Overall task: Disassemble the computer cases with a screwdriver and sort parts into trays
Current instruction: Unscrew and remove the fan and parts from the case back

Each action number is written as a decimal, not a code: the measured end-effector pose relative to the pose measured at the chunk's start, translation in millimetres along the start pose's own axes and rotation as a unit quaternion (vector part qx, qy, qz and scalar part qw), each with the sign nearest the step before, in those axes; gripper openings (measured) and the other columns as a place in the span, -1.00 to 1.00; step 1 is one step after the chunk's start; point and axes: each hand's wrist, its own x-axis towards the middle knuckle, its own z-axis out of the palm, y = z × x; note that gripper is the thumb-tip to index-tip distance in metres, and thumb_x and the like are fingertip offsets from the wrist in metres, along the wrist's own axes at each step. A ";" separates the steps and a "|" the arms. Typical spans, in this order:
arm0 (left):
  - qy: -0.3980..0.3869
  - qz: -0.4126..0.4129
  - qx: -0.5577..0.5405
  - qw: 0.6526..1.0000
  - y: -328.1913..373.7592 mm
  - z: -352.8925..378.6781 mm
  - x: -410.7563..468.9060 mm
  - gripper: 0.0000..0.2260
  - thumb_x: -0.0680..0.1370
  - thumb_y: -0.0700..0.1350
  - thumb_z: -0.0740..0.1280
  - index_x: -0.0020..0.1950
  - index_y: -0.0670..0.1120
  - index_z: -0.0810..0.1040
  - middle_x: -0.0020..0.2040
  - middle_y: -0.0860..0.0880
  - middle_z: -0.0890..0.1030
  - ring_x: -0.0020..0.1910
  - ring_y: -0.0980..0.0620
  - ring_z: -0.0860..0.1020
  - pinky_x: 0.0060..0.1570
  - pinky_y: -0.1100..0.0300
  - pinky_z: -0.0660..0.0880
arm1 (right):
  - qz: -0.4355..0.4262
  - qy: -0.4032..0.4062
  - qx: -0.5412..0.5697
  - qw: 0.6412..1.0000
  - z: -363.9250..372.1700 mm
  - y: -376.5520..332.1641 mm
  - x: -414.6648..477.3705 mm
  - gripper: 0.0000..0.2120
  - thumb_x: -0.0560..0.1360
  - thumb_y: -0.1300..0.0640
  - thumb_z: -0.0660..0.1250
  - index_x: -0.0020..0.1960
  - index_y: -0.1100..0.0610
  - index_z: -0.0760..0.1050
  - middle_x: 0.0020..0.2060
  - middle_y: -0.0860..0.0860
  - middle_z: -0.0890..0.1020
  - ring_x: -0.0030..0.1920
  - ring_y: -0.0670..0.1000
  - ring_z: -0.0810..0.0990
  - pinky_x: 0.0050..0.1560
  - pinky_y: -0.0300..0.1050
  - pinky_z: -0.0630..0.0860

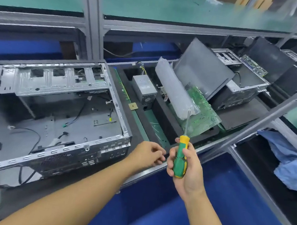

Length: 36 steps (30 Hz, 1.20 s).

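Now my right hand [187,172] wraps its fingers round the upright screwdriver [181,156] over the worktop's [138,128] front edge, while my left hand [146,154] curls beside the open case's [52,101] near corner, and I cannot tell whether it holds anything.

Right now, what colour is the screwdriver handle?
Green with yellow ends on the screwdriver handle, seen in the head view.

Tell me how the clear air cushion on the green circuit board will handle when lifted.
The air cushion looks puffed and translucent, so probably very light for its size. Its smooth film may be slippery and dent when gripped. Lying on the tilted circuit board, it could slide off if pushed.
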 end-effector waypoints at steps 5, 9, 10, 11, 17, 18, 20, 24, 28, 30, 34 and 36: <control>0.060 0.181 0.231 0.954 25.8 -56.6 -80.5 -0.77 0.54 -0.24 0.22 -0.01 -0.03 0.65 -0.15 0.07 0.68 -0.15 0.14 0.62 -0.14 0.25 0.50 | 0.019 -0.054 0.033 0.998 52.0 44.8 -42.7 -0.75 0.54 -0.01 0.18 0.05 0.12 0.52 -0.35 0.06 0.44 -0.50 -0.01 0.33 -0.55 -0.21 0.26; 0.122 0.257 0.557 0.780 18.1 -141.6 -123.2 -0.71 0.55 0.02 0.26 0.23 -0.01 0.55 0.17 -0.03 0.56 0.16 -0.07 0.50 0.12 0.00 0.46 | 0.036 -0.040 0.040 0.998 84.3 98.4 -77.2 -0.71 0.60 0.04 0.15 0.10 0.12 0.59 -0.30 0.08 0.48 -0.45 0.00 0.38 -0.52 -0.18 0.30; 0.120 0.214 0.593 0.767 10.7 -166.6 -128.8 -0.58 0.54 0.14 0.28 0.34 0.00 0.49 0.25 -0.05 0.51 0.23 -0.09 0.46 0.19 -0.02 0.44 | 0.040 -0.035 0.038 0.998 91.9 111.0 -84.6 -0.71 0.57 0.04 0.17 0.12 0.13 0.58 -0.28 0.09 0.50 -0.43 0.01 0.40 -0.51 -0.17 0.32; 0.105 0.155 0.612 0.768 2.7 -189.2 -133.3 -0.41 0.50 0.27 0.31 0.44 -0.02 0.40 0.33 -0.08 0.45 0.30 -0.12 0.42 0.26 -0.05 0.41 | 0.041 -0.029 0.033 0.998 98.4 122.1 -91.1 -0.71 0.55 0.05 0.18 0.14 0.15 0.56 -0.26 0.10 0.51 -0.41 0.02 0.42 -0.49 -0.15 0.35; -0.013 -0.010 0.527 0.850 -37.5 -231.9 -131.1 -0.09 0.41 0.26 0.49 0.60 -0.07 0.16 0.57 -0.06 0.27 0.51 -0.09 0.28 0.44 0.05 0.25 | 0.044 0.013 -0.138 0.989 112.6 174.4 -124.6 -0.84 0.59 0.14 0.23 0.08 -0.01 0.56 -0.22 0.06 0.55 -0.37 0.05 0.51 -0.47 -0.10 0.43; -0.008 -0.007 0.533 0.846 -41.0 -230.2 -127.8 -0.15 0.42 0.21 0.50 0.58 -0.07 0.22 0.53 -0.07 0.34 0.46 -0.09 0.35 0.39 0.06 0.31 | 0.055 0.022 -0.180 0.982 112.1 180.8 -128.3 -0.84 0.59 0.12 0.25 0.02 -0.08 0.57 -0.24 0.02 0.55 -0.39 0.03 0.49 -0.49 -0.14 0.40; 0.002 0.000 0.540 0.841 -46.1 -226.9 -122.3 -0.28 0.46 0.10 0.49 0.53 -0.07 0.30 0.44 -0.09 0.45 0.31 -0.09 0.46 0.28 0.09 0.39 | 0.080 0.041 -0.250 0.964 110.8 192.5 -132.2 -0.86 0.58 0.04 0.28 -0.05 -0.18 0.57 -0.29 -0.04 0.55 -0.45 -0.01 0.44 -0.53 -0.19 0.32; 0.012 0.009 0.506 0.862 -48.5 -225.6 -119.7 -0.42 0.49 -0.04 0.47 0.47 -0.06 0.38 0.33 -0.09 0.53 0.13 -0.06 0.51 0.10 0.16 0.39 | 0.089 0.064 -0.314 0.943 111.8 211.8 -130.0 -0.93 0.53 -0.05 0.31 -0.03 -0.16 0.57 -0.29 -0.05 0.61 -0.44 -0.05 0.39 -0.41 -0.15 0.35; 0.005 0.017 0.485 0.874 -47.9 -224.2 -120.9 -0.62 0.47 -0.12 0.48 0.27 -0.03 0.53 0.12 -0.06 0.63 -0.04 -0.01 0.56 -0.05 0.15 0.42 | 0.085 0.077 -0.312 0.943 119.3 217.9 -124.8 -0.89 0.48 -0.07 0.29 -0.04 -0.20 0.57 -0.30 -0.09 0.59 -0.44 -0.08 0.35 -0.39 -0.15 0.33; 0.002 0.010 0.477 0.879 -47.4 -224.6 -121.8 -0.62 0.47 -0.11 0.48 0.27 -0.04 0.54 0.07 -0.03 0.64 -0.04 0.00 0.58 0.03 0.10 0.50 | 0.078 0.079 -0.309 0.945 120.8 216.3 -121.4 -0.90 0.52 -0.05 0.29 -0.06 -0.25 0.56 -0.31 -0.10 0.57 -0.43 -0.08 0.34 -0.40 -0.13 0.34; 0.000 0.006 0.475 0.880 -48.8 -226.0 -120.8 -0.60 0.47 -0.08 0.48 0.29 -0.02 0.53 0.07 -0.01 0.65 -0.01 -0.02 0.60 0.14 0.00 0.52 | 0.072 0.077 -0.304 0.947 121.7 213.6 -117.3 -0.90 0.55 -0.05 0.30 -0.07 -0.25 0.56 -0.35 -0.11 0.53 -0.41 -0.06 0.34 -0.39 -0.11 0.34; 0.002 0.007 0.477 0.879 -49.8 -226.5 -120.1 -0.57 0.47 -0.06 0.48 0.32 -0.01 0.51 0.10 -0.01 0.64 0.01 -0.02 0.59 0.15 0.00 0.51 | 0.074 0.078 -0.306 0.946 121.6 214.1 -117.3 -0.90 0.55 -0.03 0.30 -0.05 -0.23 0.57 -0.34 -0.11 0.54 -0.41 -0.06 0.34 -0.39 -0.12 0.34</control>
